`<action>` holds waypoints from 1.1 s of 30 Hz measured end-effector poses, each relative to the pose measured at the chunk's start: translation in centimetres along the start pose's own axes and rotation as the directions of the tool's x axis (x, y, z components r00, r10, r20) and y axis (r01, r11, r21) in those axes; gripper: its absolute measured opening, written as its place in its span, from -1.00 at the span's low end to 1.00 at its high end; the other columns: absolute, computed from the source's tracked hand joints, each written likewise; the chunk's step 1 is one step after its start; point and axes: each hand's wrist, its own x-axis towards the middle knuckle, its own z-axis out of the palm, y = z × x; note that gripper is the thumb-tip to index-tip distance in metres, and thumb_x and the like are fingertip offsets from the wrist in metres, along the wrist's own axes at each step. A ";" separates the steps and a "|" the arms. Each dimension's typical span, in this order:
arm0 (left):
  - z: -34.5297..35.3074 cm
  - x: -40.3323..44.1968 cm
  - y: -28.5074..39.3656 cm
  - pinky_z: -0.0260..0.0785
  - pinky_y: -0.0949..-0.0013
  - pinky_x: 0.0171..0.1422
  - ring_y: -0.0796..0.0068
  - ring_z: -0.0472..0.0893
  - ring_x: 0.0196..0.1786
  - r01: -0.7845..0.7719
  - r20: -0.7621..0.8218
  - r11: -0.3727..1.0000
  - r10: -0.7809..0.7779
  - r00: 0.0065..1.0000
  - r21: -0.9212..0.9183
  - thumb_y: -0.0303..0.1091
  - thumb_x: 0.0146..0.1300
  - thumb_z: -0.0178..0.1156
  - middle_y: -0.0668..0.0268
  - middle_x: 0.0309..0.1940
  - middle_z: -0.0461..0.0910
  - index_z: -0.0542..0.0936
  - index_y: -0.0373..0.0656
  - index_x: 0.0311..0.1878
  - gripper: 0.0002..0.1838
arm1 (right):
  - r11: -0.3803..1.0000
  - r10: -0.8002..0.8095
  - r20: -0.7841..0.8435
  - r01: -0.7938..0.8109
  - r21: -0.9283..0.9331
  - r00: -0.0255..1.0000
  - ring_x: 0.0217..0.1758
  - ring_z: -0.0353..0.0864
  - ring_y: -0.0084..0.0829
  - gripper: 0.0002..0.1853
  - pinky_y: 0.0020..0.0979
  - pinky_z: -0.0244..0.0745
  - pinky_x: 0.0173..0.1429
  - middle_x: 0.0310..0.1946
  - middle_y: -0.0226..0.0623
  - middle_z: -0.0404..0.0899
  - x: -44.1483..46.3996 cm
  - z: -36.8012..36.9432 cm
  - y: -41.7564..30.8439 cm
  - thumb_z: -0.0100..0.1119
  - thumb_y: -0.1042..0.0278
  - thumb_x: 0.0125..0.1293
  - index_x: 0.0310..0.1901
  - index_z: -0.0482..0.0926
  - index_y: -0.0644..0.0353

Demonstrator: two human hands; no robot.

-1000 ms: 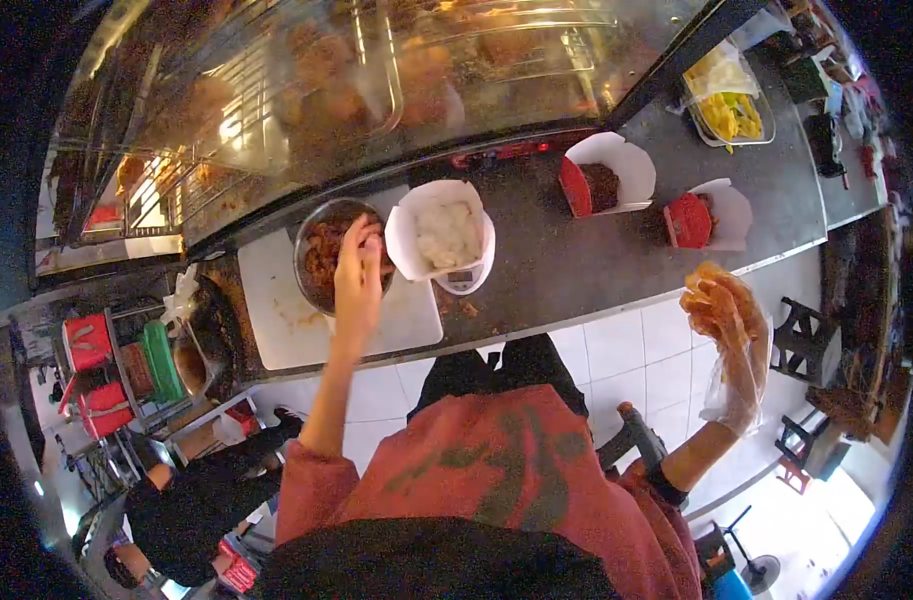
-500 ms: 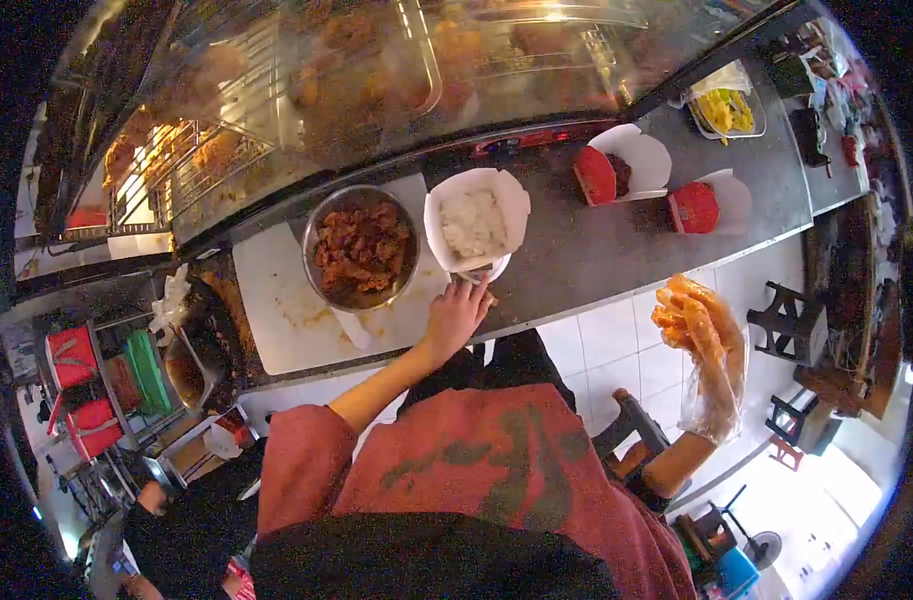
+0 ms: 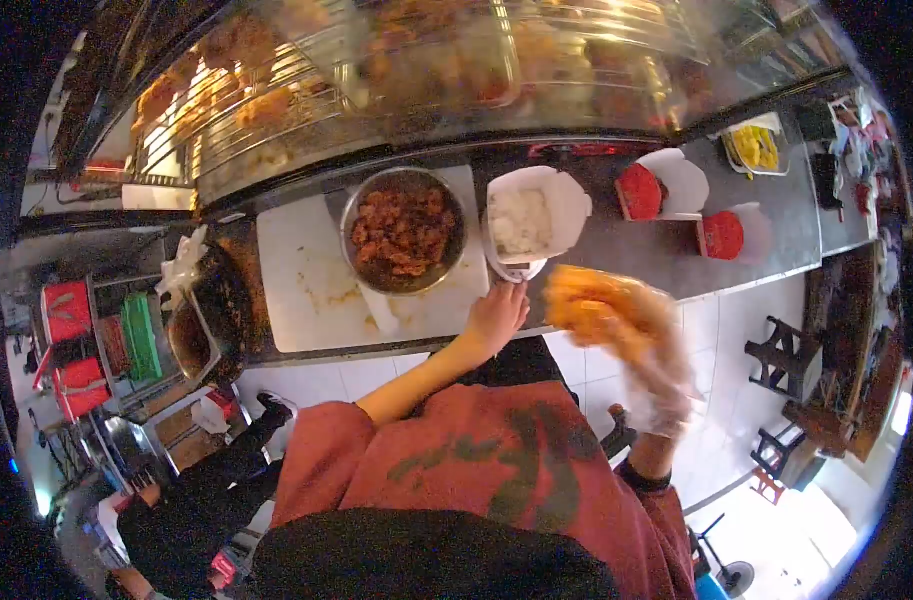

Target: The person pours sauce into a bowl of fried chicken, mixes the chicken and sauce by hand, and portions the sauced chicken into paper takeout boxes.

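My left hand (image 3: 499, 320) rests at the counter's front edge, its fingers stretched out and touching the front of a small white scale (image 3: 518, 271). On the scale stands an open white takeaway box (image 3: 568, 207) with white rice (image 3: 522, 221) in it. Smeared by motion, my right hand (image 3: 622, 330) wears a clear plastic glove coated in orange sauce. It is in the air just right of the scale, and its fingers cannot be made out. Left of the box, a steel bowl (image 3: 458, 255) of saucy brown meat pieces (image 3: 402, 230) sits on a white cutting board (image 3: 302, 240).
Two red-and-white takeaway boxes, one nearer the back (image 3: 641, 192) and one nearer the front (image 3: 723, 235), stand to the right. Beyond them is a tray of yellow food (image 3: 755, 150). A heated glass display case (image 3: 437, 80) lines the back. Another person (image 3: 202, 530) is at lower left.
My gloved right hand has swung left and up, closer to the scale. The camera view has shifted, so the counter items appear further right. My left hand stays by the scale.
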 end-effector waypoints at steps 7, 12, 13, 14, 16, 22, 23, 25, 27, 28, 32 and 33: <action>-3.2 -8.4 -6.0 0.40 0.12 -0.35 0.15 0.54 -0.38 0.127 -0.154 0.959 -0.170 0.973 -0.252 -0.35 0.22 -0.08 0.07 -0.42 0.51 0.42 -0.23 -0.27 -0.84 | 0.503 -0.033 0.360 0.327 -0.800 0.932 0.22 0.28 -0.02 -0.29 -0.09 0.17 0.27 0.21 0.04 0.23 15.7 13.8 9.7 0.15 0.18 0.07 0.27 0.14 0.11; -8.8 -7.6 -9.6 0.50 0.26 -0.39 0.24 0.59 -0.45 0.408 0.177 0.202 -0.672 0.719 -0.890 -0.24 0.36 -0.18 0.06 -0.37 0.50 0.21 -0.22 0.01 -0.72 | -0.080 -0.385 0.336 0.332 -0.940 0.860 0.08 0.39 0.07 -0.34 0.12 0.31 0.02 0.19 0.00 0.24 20.7 19.3 16.7 0.26 0.17 -0.07 0.15 0.30 -0.04; -9.0 -7.2 -10.1 0.50 0.26 -0.43 0.22 0.59 -0.50 0.172 0.121 -0.002 -0.721 0.682 -0.985 -0.24 0.39 -0.23 0.04 -0.46 0.50 0.13 -0.23 0.00 -0.73 | -0.067 -0.346 0.287 0.282 -0.957 0.893 0.07 0.37 0.14 -0.37 0.19 0.29 -0.02 0.19 0.00 0.25 21.1 19.9 17.7 0.23 0.21 -0.04 0.15 0.30 -0.09; -8.7 -7.0 -10.9 0.50 0.26 -0.43 0.22 0.59 -0.50 0.170 0.122 -0.007 -0.725 0.677 -0.985 -0.24 0.39 -0.23 0.04 -0.46 0.50 0.13 -0.23 0.00 -0.73 | -0.135 -0.369 0.292 0.260 -0.956 0.882 0.07 0.39 0.11 -0.44 0.12 0.32 0.00 0.20 0.01 0.23 21.5 20.4 19.0 0.13 0.27 0.07 0.16 0.29 -0.17; -8.4 -6.5 -12.2 0.56 0.23 -0.32 0.15 0.61 -0.44 0.152 0.070 0.061 -0.685 0.725 -0.986 -0.20 0.40 -0.21 0.00 -0.41 0.50 0.05 -0.19 0.07 -0.67 | -0.081 -0.244 0.246 0.233 -0.969 0.938 0.12 0.34 0.13 -0.47 0.14 0.28 0.05 0.21 0.02 0.22 21.7 21.0 17.8 0.04 0.29 0.13 0.19 0.26 -0.12; -7.9 -7.1 -13.8 0.56 0.21 -0.19 0.17 0.61 -0.31 0.156 0.103 0.029 -0.630 0.769 -0.987 -0.20 0.38 -0.16 0.09 -0.23 0.43 0.08 -0.14 0.10 -0.65 | 0.010 -0.208 0.190 0.196 -0.981 0.960 0.13 0.31 0.19 -0.58 0.13 0.30 0.06 0.22 0.08 0.17 21.2 21.2 17.9 0.00 0.34 0.15 0.09 0.36 -0.07; -7.4 -7.1 -14.1 0.56 0.21 -0.19 0.17 0.61 -0.31 0.157 0.106 0.026 -0.622 0.776 -0.987 -0.20 0.38 -0.16 0.09 -0.23 0.43 0.08 -0.14 0.10 -0.65 | 0.033 -0.230 0.179 0.191 -0.981 0.957 0.12 0.33 0.20 -0.60 0.12 0.31 0.05 0.23 0.10 0.15 21.1 21.3 17.8 0.02 0.35 0.13 0.06 0.38 -0.07; -7.5 -7.1 -13.8 0.55 0.22 -0.15 0.16 0.61 -0.27 0.156 0.094 0.039 -0.645 0.758 -0.987 -0.17 0.38 -0.16 0.10 -0.20 0.44 0.10 -0.13 0.10 -0.65 | 0.096 -0.173 0.180 0.198 -0.975 0.968 0.14 0.30 0.18 -0.59 0.13 0.27 0.09 0.22 0.11 0.14 21.4 20.7 17.5 0.01 0.35 0.14 0.08 0.37 -0.09; -7.8 -7.0 -13.6 0.55 0.22 -0.15 0.17 0.61 -0.26 0.175 0.120 0.029 -0.621 0.775 -0.984 -0.16 0.38 -0.15 0.10 -0.18 0.44 0.10 -0.12 0.11 -0.64 | 0.229 -0.061 0.213 0.222 -0.948 0.975 0.19 0.25 0.15 -0.57 0.16 0.19 0.18 0.22 0.14 0.12 21.6 20.4 16.7 -0.01 0.36 0.15 0.10 0.35 -0.13; -8.0 -7.0 -13.6 0.55 0.22 -0.14 0.18 0.61 -0.24 0.189 0.139 0.020 -0.605 0.784 -0.982 -0.14 0.37 -0.15 0.10 -0.16 0.44 0.09 -0.12 0.12 -0.62 | 0.227 -0.063 0.214 0.223 -0.948 0.975 0.19 0.25 0.15 -0.57 0.16 0.19 0.18 0.22 0.14 0.12 21.4 20.1 16.2 -0.01 0.36 0.15 0.10 0.35 -0.13; -8.8 -7.0 -12.7 0.55 0.23 -0.16 0.19 0.61 -0.23 0.200 0.121 0.051 -0.643 0.756 -0.978 -0.13 0.36 -0.13 0.09 -0.18 0.45 0.11 -0.11 0.10 -0.62 | 0.253 -0.106 0.354 0.370 -0.894 0.929 0.13 0.32 0.03 -0.57 0.04 0.30 0.08 0.14 0.07 0.25 20.1 18.0 13.4 0.01 0.33 0.13 0.10 0.33 -0.04; -9.1 -6.9 -12.5 0.55 0.21 -0.17 0.17 0.61 -0.26 0.176 0.114 0.035 -0.638 0.761 -0.984 -0.17 0.37 -0.14 0.03 -0.21 0.46 0.10 -0.13 0.02 -0.69 | 0.298 -0.189 0.380 0.422 -0.856 0.905 -0.03 0.50 -0.01 -0.57 -0.12 0.49 -0.05 0.04 0.04 0.39 20.1 17.4 13.0 0.07 0.32 0.08 0.06 0.37 0.02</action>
